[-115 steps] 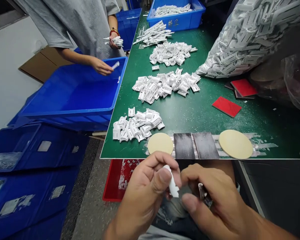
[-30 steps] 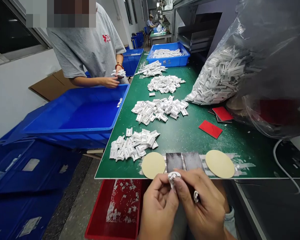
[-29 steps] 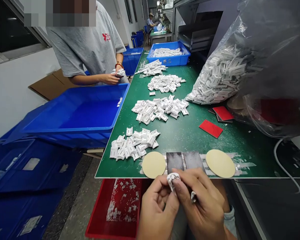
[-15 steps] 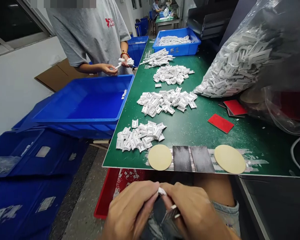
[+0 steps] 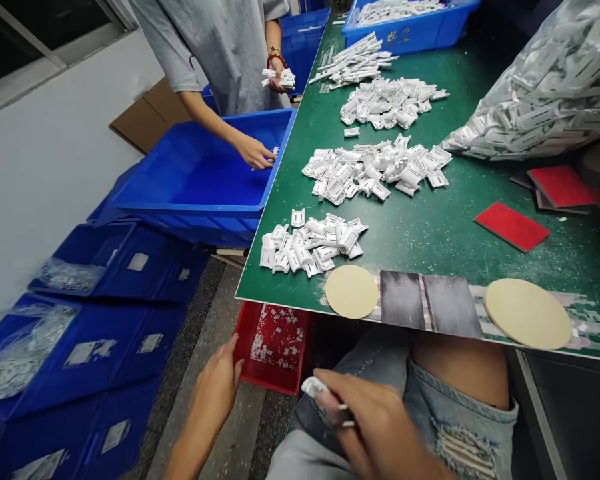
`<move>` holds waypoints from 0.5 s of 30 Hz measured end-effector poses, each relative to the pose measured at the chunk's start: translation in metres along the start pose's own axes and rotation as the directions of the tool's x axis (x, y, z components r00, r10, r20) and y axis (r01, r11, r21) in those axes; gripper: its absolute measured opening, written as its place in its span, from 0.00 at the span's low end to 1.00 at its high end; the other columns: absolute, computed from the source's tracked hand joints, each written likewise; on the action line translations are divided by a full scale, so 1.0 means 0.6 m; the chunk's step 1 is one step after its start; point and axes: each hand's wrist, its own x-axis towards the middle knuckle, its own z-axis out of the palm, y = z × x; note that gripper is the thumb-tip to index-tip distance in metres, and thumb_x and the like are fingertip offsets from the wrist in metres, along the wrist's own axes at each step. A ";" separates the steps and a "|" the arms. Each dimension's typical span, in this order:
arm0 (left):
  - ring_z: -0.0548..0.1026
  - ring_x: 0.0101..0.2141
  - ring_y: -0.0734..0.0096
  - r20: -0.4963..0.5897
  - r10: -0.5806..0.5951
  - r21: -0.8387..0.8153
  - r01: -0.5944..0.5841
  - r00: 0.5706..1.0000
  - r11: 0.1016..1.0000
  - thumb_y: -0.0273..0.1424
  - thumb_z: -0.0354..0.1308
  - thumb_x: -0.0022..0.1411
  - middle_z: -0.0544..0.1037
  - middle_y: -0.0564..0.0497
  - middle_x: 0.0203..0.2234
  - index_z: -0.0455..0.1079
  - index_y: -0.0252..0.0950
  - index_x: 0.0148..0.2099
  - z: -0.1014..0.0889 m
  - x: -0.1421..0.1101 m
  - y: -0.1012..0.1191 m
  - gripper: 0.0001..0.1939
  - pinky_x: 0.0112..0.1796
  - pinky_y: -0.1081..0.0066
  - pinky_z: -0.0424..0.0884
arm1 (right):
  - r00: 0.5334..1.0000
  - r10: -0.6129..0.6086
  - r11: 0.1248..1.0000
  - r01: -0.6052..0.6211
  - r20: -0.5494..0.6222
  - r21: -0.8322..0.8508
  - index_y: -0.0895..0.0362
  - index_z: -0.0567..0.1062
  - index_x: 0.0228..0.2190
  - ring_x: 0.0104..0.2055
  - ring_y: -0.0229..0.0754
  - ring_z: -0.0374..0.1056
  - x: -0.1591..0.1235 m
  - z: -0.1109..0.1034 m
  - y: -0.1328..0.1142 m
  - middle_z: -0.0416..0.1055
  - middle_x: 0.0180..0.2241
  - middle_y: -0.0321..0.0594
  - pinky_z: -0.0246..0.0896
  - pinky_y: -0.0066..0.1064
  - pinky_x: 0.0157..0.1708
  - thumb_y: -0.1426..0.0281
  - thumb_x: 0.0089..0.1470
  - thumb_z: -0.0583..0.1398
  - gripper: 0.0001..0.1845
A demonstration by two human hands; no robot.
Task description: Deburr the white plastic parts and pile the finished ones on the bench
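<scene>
My right hand is over my lap, its fingers closed on a small white plastic piece. White bits also show between its lower fingers, partly hidden and blurred. My left hand is at the left rim of a red bin under the table edge. Its thumb and forefinger are apart, with nothing visible between them; the other fingers are hidden. Small white scraps lie on the bin's floor. Above, on the green table, the nearest pile of white plastic pieces sits by the corner.
Two cream discs and dark pads line the table edge. Red pads, more white piles and a clear bag of pieces lie beyond. A co-worker's hand reaches into a blue tub.
My hands have parted: the left has moved from the white piece to the red bin, while the right keeps hold. The view has shifted; the co-worker's one hand has lowered into the tub.
</scene>
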 end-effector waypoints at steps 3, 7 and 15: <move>0.78 0.39 0.40 -0.032 -0.023 0.130 0.027 0.999 0.991 0.39 0.49 0.67 0.81 0.36 0.39 0.76 0.35 0.43 -0.011 0.000 0.033 0.18 0.40 0.49 0.71 | 0.983 0.180 0.972 -0.172 -0.033 0.161 0.55 0.72 0.47 0.28 0.34 0.73 0.005 -0.040 -0.004 0.78 0.31 0.34 0.65 0.22 0.30 0.68 0.64 0.54 0.12; 0.76 0.46 0.42 -0.130 0.125 0.137 -0.107 0.984 0.985 0.40 0.48 0.68 0.79 0.38 0.47 0.73 0.36 0.52 -0.034 -0.017 0.112 0.19 0.46 0.51 0.69 | 0.946 0.316 0.925 -0.289 -0.075 0.247 0.52 0.74 0.40 0.22 0.32 0.65 -0.004 -0.057 0.000 0.73 0.23 0.29 0.57 0.21 0.22 0.63 0.64 0.56 0.08; 0.78 0.38 0.64 0.179 0.387 -0.833 -0.070 0.904 0.549 0.35 0.65 0.59 0.81 0.46 0.39 0.81 0.41 0.43 -0.027 -0.090 0.258 0.10 0.39 0.72 0.73 | 0.897 0.434 0.840 -0.371 -0.081 0.396 0.54 0.75 0.36 0.24 0.33 0.67 -0.018 -0.057 0.000 0.74 0.25 0.33 0.58 0.21 0.22 0.60 0.63 0.58 0.11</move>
